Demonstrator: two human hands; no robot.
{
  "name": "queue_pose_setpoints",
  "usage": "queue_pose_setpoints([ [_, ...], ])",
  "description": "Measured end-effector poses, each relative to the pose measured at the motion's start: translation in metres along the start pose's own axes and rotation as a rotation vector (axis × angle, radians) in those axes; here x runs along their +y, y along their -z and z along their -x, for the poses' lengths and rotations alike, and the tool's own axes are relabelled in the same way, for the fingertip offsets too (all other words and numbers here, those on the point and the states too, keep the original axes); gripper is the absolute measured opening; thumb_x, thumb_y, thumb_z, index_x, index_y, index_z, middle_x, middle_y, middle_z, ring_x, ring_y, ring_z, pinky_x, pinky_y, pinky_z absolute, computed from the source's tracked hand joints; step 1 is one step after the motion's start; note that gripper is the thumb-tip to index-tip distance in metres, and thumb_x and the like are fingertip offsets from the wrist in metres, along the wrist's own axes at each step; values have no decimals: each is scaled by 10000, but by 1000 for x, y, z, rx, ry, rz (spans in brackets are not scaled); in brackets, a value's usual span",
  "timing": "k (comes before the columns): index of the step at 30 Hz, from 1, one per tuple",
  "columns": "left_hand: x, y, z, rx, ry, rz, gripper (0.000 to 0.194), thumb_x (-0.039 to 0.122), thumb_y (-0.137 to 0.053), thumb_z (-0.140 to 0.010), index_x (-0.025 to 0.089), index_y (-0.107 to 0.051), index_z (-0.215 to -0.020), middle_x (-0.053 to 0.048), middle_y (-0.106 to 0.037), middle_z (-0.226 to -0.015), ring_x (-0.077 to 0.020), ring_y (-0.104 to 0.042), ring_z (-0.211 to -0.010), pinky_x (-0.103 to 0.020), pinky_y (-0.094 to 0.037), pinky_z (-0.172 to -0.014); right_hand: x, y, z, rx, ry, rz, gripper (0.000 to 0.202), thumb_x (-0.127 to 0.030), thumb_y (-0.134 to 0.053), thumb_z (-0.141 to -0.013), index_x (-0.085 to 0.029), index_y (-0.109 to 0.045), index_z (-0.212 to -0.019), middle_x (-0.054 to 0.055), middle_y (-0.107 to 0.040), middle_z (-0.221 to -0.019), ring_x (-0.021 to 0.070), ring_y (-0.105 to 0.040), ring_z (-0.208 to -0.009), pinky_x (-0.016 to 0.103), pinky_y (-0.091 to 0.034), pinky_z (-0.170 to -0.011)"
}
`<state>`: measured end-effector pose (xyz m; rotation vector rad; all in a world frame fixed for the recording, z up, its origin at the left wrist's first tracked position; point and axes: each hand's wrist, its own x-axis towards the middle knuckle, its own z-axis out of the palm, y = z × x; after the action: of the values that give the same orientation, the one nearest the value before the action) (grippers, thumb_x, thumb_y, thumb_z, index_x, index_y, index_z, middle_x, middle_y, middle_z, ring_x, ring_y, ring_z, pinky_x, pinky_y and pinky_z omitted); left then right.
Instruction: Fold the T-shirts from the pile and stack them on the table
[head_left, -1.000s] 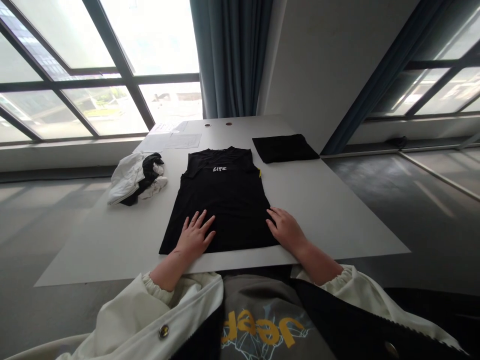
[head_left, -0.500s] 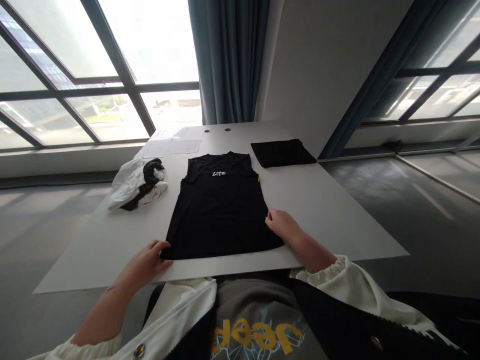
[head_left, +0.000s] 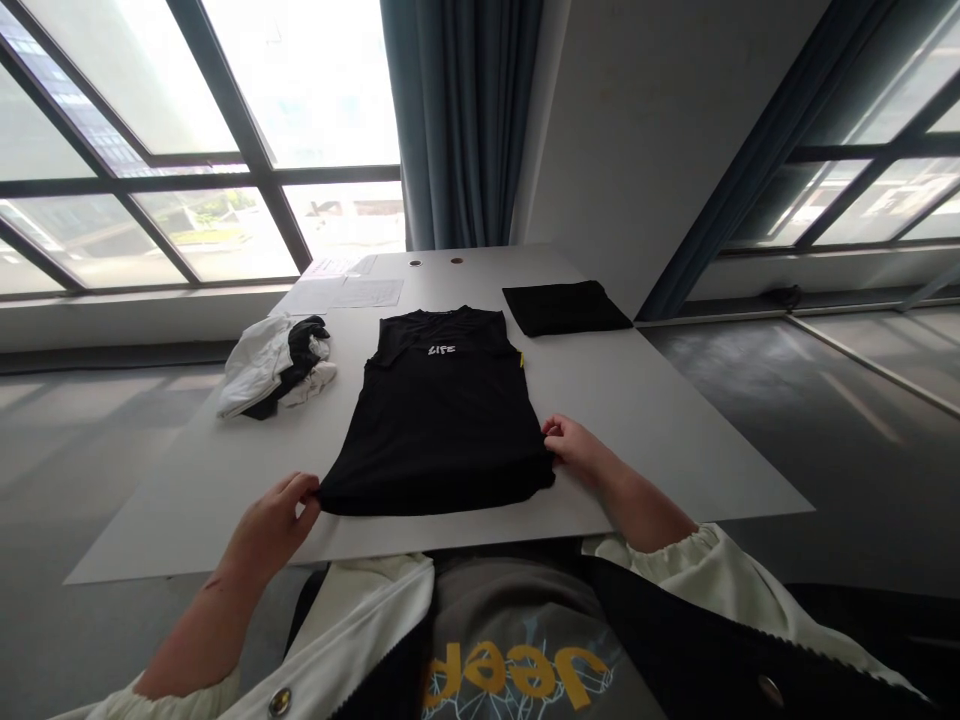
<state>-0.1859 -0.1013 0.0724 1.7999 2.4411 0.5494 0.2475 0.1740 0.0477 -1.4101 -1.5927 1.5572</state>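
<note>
A black T-shirt (head_left: 442,420) with small white lettering on its chest lies spread out on the white table (head_left: 660,440), its collar pointing away from me. The near left corner of its hem is pinched in my left hand (head_left: 281,515). On the other side, my right hand (head_left: 574,445) has its fingers closed on the shirt's right edge, a little above the hem. Near that hand the hem is bunched and slightly lifted. A bit of yellow shows at the shirt's right side, below the shoulder.
A folded black garment (head_left: 566,307) lies at the back right of the table. Crumpled white and black clothing (head_left: 274,368) sits at the left. Papers (head_left: 349,292) rest behind it, near the window. Two round holes (head_left: 436,262) are at the far end.
My left hand has moved slightly left, drawing the hem corner outward. My right hand has shifted a little right, and the near right corner of the shirt has drawn in and bunched up.
</note>
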Motion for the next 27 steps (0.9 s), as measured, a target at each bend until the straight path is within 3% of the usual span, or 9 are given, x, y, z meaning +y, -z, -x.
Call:
queue_pose_setpoints([
  [3, 9, -4, 2, -36, 179, -11, 199, 347, -435, -921, 268, -561, -1054, 5, -727, -777, -209, -696, -700, -285, -453, -664, -6, -3, 9, -1, -1, 93, 243, -193, -596, -721, -244, -492, -934, -81, -520, -629, 138, -560, -529, 256, -485, -552],
  [7, 13, -13, 2, -85, 279, -3, 145, 341, -475, -897, 273, -517, -1018, 14, -715, -752, -215, -706, -703, -279, -433, -656, -14, -9, 34, 22, 170, 573, 187, -317, -643, -867, -244, -566, -1021, -48, -581, -712, 154, -582, -609, 274, -451, -625],
  [9, 12, -16, 2, -95, 273, -8, 143, 333, -504, -871, 273, -519, -1000, 12, -713, -771, -210, -699, -704, -275, -431, -660, -15, -12, 50, -102, 276, 799, 313, -350, -703, -863, -243, -625, -1147, -1, -652, -855, 178, -631, -738, 284, -458, -697],
  [12, 11, -16, 1, -122, 236, -26, 130, 309, -516, -851, 273, -538, -974, 12, -709, -787, -199, -680, -703, -274, -428, -674, -12, -13, 65, -313, 428, 1003, 482, -264, -753, -818, -250, -652, -1289, 72, -674, -1129, 219, -668, -955, 292, -472, -813],
  [16, 11, -11, 0, -133, 201, -72, 91, 301, -520, -833, 268, -547, -914, 6, -699, -782, -195, -658, -708, -277, -421, -690, -4, -8, 62, -283, 470, 1094, 233, -99, -577, -889, -190, -713, -1054, 82, -696, -1057, 197, -662, -936, 281, -463, -841],
  [18, 12, -9, 0, -130, 193, -68, 100, 309, -521, -835, 265, -555, -918, 7, -697, -782, -190, -648, -702, -277, -420, -692, 0, -5, 58, -281, 474, 1097, 167, -117, -581, -909, -184, -713, -986, 79, -709, -1017, 193, -662, -897, 284, -466, -830],
  [23, 12, -8, 1, -138, 164, -60, 102, 315, -508, -845, 263, -560, -915, 13, -682, -759, -182, -625, -683, -277, -409, -676, -1, -4, 61, -329, 494, 1100, 259, -179, -642, -919, -201, -712, -1167, 89, -719, -1141, 215, -686, -977, 292, -480, -864],
  [27, 12, -9, 0, -154, 141, -56, 98, 306, -507, -839, 261, -566, -903, 11, -682, -755, -181, -622, -674, -276, -408, -666, -7, -8, 65, -313, 460, 1183, 265, -102, -570, -908, -207, -718, -1101, 85, -715, -1093, 195, -678, -916, 271, -457, -812],
])
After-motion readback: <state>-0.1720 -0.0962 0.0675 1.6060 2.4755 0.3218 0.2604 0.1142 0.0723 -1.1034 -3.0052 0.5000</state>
